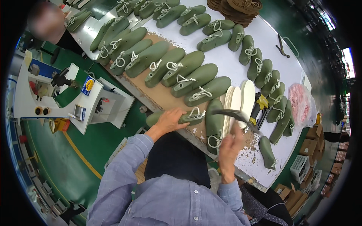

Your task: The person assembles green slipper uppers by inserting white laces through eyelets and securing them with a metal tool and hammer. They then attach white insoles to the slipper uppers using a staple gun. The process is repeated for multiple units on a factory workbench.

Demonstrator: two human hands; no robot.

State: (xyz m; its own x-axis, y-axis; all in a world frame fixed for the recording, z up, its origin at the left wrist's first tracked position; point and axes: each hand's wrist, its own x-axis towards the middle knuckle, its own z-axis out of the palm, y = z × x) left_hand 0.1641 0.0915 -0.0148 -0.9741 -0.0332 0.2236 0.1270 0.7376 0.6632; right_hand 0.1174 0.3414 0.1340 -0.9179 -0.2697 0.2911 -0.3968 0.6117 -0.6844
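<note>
At the near edge of the table, my left hand [171, 120] is wrapped round a green shoe last [191, 118] with a white cord loop at its end. The last lies sideways, partly hidden under my fingers. My right hand [230, 150], smeared by motion, grips a hammer whose dark curved head [228, 112] points toward the held last, apart from it. Another green last [215, 122] lies just beneath the hammer head. Beside it are stacked white insoles [228, 103] and another white insole pile [247, 98].
Rows of corded green lasts [160, 73] fill the table's left and far parts; more line its right side [266, 73]. A yellow-and-black tool [261, 103] lies by the insoles. Brown pieces [239, 11], pincers [282, 47] and a pink-filled bag [299, 101] surround them. A person stands far left.
</note>
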